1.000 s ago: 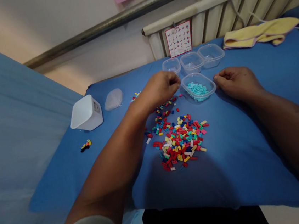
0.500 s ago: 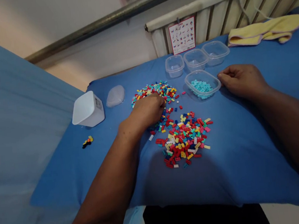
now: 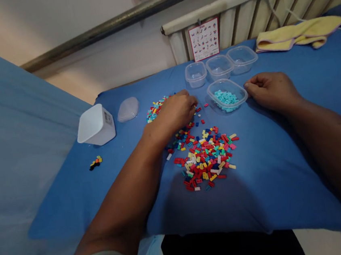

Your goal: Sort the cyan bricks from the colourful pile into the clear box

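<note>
My left hand (image 3: 177, 110) lies knuckles up over the far pile of small coloured bricks (image 3: 155, 109), its fingers curled down into them; whatever they pinch is hidden. A second, larger pile of red, yellow, blue and white bricks (image 3: 206, 157) is spread nearer to me. A clear tub with light blue bricks (image 3: 227, 94) stands between my hands. My right hand (image 3: 271, 89) rests on the blue cloth just right of that tub, fingers curled into a loose fist, thumb and forefinger pressed together near the rim.
Three clear tubs (image 3: 219, 66) stand in a row behind the filled one. A white box (image 3: 96, 126) and a clear lid (image 3: 128, 109) lie to the left, with a few stray bricks (image 3: 96, 162) near them. A yellow towel (image 3: 298, 33) and a radiator (image 3: 255, 9) are at the back.
My left hand drew back from the filled tub to the far brick pile, then shifted slightly right and farther over it. My right hand has stayed beside the tub.
</note>
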